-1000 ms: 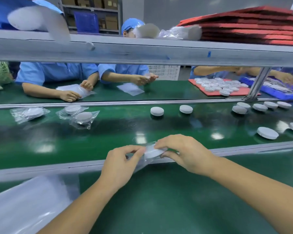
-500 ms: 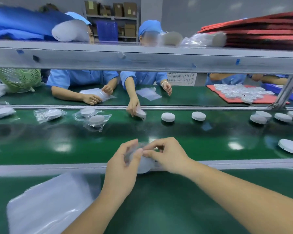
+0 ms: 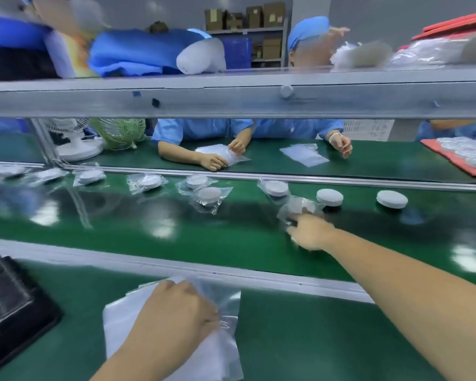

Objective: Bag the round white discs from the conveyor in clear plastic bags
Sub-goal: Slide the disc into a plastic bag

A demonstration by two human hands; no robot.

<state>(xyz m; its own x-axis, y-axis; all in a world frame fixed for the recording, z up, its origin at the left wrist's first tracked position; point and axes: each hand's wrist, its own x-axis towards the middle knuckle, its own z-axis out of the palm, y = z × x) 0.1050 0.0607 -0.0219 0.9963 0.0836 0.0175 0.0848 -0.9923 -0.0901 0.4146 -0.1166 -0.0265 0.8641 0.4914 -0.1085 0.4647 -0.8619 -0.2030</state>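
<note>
Right hand (image 3: 311,232) reaches over the conveyor (image 3: 231,243), fingertips at the edge of a bagged disc (image 3: 300,206) on the belt, just beside two bare discs (image 3: 329,197). It's too blurred to tell whether that grip is clamped or apart. Left hand (image 3: 176,312) is on the stack of bags (image 3: 116,331) on the near tabletop (image 3: 300,339), its grip curled and pinching the top sheet.
</note>
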